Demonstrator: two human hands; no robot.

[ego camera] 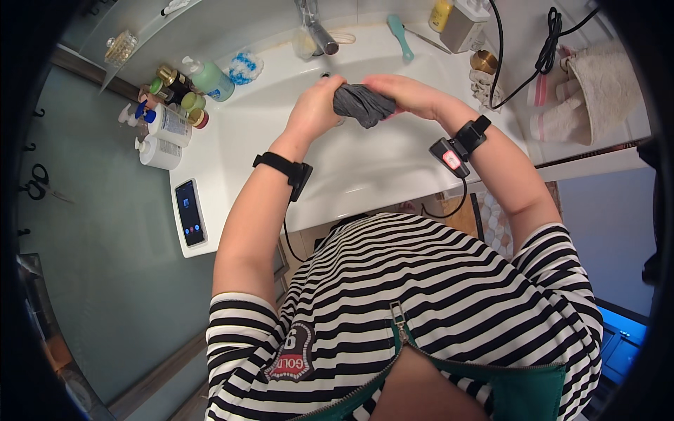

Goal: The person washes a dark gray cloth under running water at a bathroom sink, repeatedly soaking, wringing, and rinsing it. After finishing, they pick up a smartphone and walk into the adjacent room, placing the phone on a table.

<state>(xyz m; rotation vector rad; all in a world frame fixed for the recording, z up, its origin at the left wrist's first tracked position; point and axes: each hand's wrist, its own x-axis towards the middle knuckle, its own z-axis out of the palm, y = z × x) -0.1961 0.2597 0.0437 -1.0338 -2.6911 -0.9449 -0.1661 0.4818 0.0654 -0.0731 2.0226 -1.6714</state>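
Note:
A bunched dark grey cloth (363, 104) is stretched between my two hands, over the white washbasin (337, 194). My left hand (317, 105) grips its left end, and my right hand (403, 94) has the right end. Folds run across the cloth, and a loose part droops below the fingers. Most of my fingertips are hidden behind it. Just beyond my hands stands the metal faucet (324, 39), with an overflow hole (326, 76) below it in the basin wall.
Pump bottles (168, 123) and jars crowd the left rim, near a phone (190, 213). A blue-white scrubber (246, 68) sits by the faucet. A teal brush (401, 38), a soap dispenser (465, 23) and a brass cup (483, 62) line the far right. Towels (605, 94) and a black cable (550, 42) are at right.

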